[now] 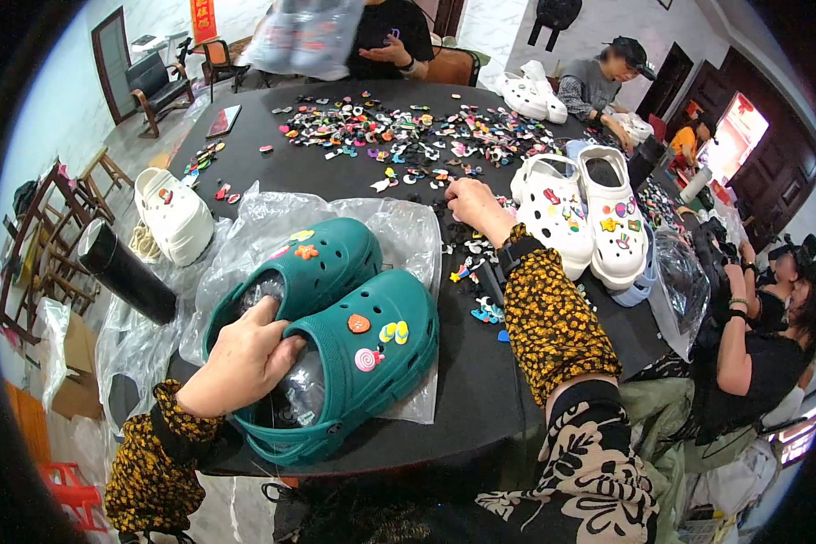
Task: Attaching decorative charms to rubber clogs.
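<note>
A pair of dark green foam clogs lies on a clear plastic bag [412, 222] at the table's near side. My left hand [245, 358] is closed on their adjoining edges, thumb inside the nearer clog [408, 363]. That clog carries lollipop, flip-flop and round orange charms; the farther clog [349, 249] has an orange starfish and other small charms. Out past the clogs, my right hand [479, 207] has its fingers drawn together at the edge of scattered shoe charms [467, 245]. Whatever those fingers hold is hidden. Decorated white clogs [553, 213] stand just right of that hand.
A large heap of charms [363, 127] covers the table's far part. To the left are a white clog [177, 218] and a black cylinder [127, 272]. More white clogs [530, 95] sit far right. A person opposite holds a bagged pair [301, 36]; others work along the right.
</note>
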Available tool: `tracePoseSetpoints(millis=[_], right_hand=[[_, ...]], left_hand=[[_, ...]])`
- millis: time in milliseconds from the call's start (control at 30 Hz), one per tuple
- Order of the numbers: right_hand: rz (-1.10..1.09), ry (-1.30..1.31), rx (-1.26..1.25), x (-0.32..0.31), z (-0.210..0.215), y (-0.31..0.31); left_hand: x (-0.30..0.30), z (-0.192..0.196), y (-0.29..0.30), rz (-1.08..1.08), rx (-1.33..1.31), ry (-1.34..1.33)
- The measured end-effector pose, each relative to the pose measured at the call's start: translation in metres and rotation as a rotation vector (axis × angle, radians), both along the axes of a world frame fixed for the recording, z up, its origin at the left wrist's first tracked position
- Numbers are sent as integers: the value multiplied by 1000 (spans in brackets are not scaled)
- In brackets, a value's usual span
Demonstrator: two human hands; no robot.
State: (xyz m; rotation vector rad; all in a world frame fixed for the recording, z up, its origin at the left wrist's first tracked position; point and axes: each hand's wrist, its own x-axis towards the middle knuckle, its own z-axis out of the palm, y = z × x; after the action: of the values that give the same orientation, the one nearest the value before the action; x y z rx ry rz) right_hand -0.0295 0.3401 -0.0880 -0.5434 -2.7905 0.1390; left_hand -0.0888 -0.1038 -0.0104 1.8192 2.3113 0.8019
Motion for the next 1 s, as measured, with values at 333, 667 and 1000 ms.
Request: tracePoseSetpoints(millis=[333, 667, 1000], right_hand=[[30, 33, -217, 27, 28, 4], [-55, -72, -100, 35, 21, -8], [-84, -83, 15, 29, 16, -6]], left_hand=[[-2, -7, -2, 20, 32, 27], [3, -3, -3, 16, 43, 46], [0, -5, -2, 3, 38, 32]])
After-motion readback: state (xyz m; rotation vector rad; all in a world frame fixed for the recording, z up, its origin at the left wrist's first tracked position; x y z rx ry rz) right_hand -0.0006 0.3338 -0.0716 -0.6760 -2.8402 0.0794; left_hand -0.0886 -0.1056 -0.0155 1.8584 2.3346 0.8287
